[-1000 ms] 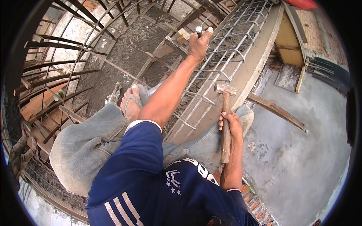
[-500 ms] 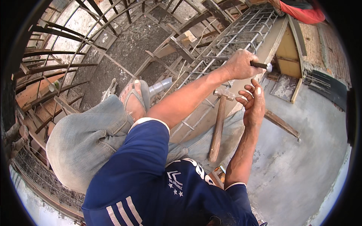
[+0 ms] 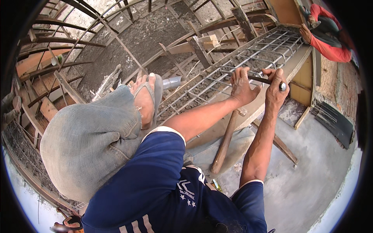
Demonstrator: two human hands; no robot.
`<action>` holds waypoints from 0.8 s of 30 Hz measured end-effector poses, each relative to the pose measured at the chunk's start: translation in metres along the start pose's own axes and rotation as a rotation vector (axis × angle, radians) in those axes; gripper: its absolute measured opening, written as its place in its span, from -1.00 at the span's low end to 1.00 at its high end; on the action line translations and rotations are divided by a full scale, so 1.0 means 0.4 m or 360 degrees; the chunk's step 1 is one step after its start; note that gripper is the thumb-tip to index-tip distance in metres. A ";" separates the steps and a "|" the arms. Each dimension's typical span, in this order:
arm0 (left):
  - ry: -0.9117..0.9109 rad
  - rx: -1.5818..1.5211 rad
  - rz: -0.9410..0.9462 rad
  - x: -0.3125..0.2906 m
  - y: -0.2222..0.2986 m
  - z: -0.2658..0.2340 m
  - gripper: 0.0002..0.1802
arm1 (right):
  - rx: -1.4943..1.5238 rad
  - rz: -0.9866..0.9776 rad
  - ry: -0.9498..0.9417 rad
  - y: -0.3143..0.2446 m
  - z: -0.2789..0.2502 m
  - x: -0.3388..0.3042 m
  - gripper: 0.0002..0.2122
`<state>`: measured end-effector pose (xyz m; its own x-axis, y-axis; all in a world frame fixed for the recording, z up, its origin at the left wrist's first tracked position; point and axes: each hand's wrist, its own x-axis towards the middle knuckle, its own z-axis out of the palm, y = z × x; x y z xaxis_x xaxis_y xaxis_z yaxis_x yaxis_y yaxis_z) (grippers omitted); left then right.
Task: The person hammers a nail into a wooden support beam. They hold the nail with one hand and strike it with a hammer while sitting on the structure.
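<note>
My right hand is closed around a dark rod-shaped tool with a shiny rounded end. The tool's other end reaches toward my left hand, whose fingers are curled down at the bars; what they pinch is hidden. Under both hands runs a long rebar cage, with crossing ties and grey rubble or mortar below the bars. A wooden-handled hammer lies beside my leg, its head partly covered near my left wrist.
A co-worker's hand in a red sleeve rests at the cage's far end. Wooden planks and curved frames stand to the left. A wooden stick lies over the smooth grey surface at right, near a dark ribbed sheet.
The dark tool has passed from my left hand to my right, which was open before. My left hand has lowered to the bars. The view has shifted, showing more of the co-worker.
</note>
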<state>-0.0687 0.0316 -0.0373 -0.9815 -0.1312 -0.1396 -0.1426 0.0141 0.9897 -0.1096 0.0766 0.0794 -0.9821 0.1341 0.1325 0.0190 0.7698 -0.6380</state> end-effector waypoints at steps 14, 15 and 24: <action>-0.0943 0.0604 -0.0491 -0.116 -0.072 -0.049 -0.05 | 0.0953 -0.0009 0.0168 -0.047 0.125 0.279 -0.44; -0.0930 0.0611 -0.0500 -0.110 -0.076 -0.050 -0.05 | 0.0883 -0.0008 0.0189 -0.041 0.151 0.280 -0.44; -0.0918 0.0565 -0.0577 -0.105 -0.081 -0.055 -0.05 | 0.1064 0.0285 -0.0089 0.224 0.273 0.268 -0.58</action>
<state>-0.0200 0.0149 -0.0626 -0.7629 0.3483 -0.5446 -0.4049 0.3992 0.8226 -0.2337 0.0919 -0.0465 -0.9831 0.1773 -0.0460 0.0795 0.1868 -0.9792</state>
